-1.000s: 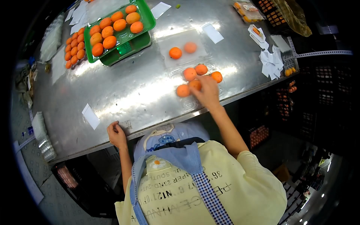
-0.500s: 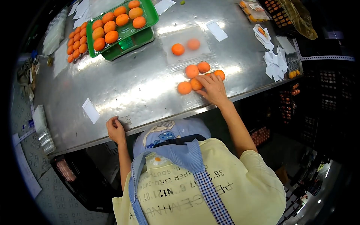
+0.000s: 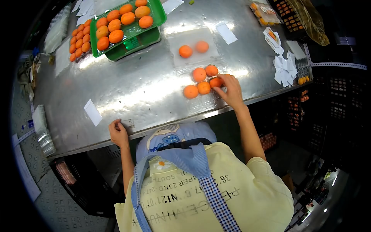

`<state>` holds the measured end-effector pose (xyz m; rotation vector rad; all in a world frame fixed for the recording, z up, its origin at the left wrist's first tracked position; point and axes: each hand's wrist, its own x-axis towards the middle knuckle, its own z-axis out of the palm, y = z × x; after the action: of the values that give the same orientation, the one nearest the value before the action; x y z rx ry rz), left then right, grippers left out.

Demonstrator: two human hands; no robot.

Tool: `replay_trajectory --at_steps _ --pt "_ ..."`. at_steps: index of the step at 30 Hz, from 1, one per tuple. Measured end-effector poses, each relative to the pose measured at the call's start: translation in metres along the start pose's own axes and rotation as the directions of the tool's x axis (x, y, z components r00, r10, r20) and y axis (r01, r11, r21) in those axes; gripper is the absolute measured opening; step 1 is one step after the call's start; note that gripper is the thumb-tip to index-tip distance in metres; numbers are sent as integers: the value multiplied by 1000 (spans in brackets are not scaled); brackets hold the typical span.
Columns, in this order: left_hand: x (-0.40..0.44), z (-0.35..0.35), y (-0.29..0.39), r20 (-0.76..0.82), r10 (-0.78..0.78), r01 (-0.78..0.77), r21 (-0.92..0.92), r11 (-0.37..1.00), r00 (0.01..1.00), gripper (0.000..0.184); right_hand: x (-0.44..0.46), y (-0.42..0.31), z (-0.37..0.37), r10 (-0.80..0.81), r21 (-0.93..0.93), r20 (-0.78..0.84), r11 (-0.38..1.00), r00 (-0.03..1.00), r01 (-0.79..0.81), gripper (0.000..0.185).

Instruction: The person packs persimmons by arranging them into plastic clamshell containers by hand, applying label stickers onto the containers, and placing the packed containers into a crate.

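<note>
The right hand [image 3: 232, 92] pinches a round, smooth orange fruit [image 3: 215, 82], best gripped lightly without knocking matching fruits [image 3: 203, 87] leftward; the curled left hand's [image 3: 119, 134] grip is unclear.

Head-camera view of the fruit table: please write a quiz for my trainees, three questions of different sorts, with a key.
1. Multiple choice: how many fruits lie on the whitish sheet beyond the near group? A) one B) two C) four
2. True or false: the left hand is gripping a fruit.
3. Short answer: which fruit of the near group is the right hand touching?

Key: 1. B. 2. False; it rests at the near edge of the metal table. 3. The rightmost one.
</note>
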<state>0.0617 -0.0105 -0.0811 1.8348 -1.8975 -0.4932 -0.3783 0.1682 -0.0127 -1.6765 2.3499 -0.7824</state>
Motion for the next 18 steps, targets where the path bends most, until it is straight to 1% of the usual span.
replay_trajectory --at_steps 1,2,5,8,11,14,17,18 --pt "-1 -1 0 3 -3 3 0 1000 1000 11 1 4 -2 20 -48 -27 999 999 -21 48" --pt "-1 -2 2 6 -5 5 0 1000 1000 11 1 7 -4 -35 -80 -3 996 999 35 47" --pt "0 1 2 -13 19 -19 -5 1000 1000 11 3 5 -4 -68 -144 63 987 996 77 46" --pt "0 0 2 -17 22 -22 6 1000 1000 11 5 4 -6 15 -177 153 984 988 12 42" --pt "1 -2 4 -13 11 -11 21 1000 1000 11 7 6 -3 3 -147 117 989 993 15 38" --pt "1 0 2 -16 5 -5 5 1000 1000 11 5 6 -5 40 -111 58 993 998 -33 33" --pt "1 0 0 -10 4 -4 5 1000 1000 11 2 15 -1 182 30 75 982 980 -185 28" --pt "1 0 -1 -6 5 -5 9 1000 1000 11 1 13 -1 201 43 40 978 979 -203 26"
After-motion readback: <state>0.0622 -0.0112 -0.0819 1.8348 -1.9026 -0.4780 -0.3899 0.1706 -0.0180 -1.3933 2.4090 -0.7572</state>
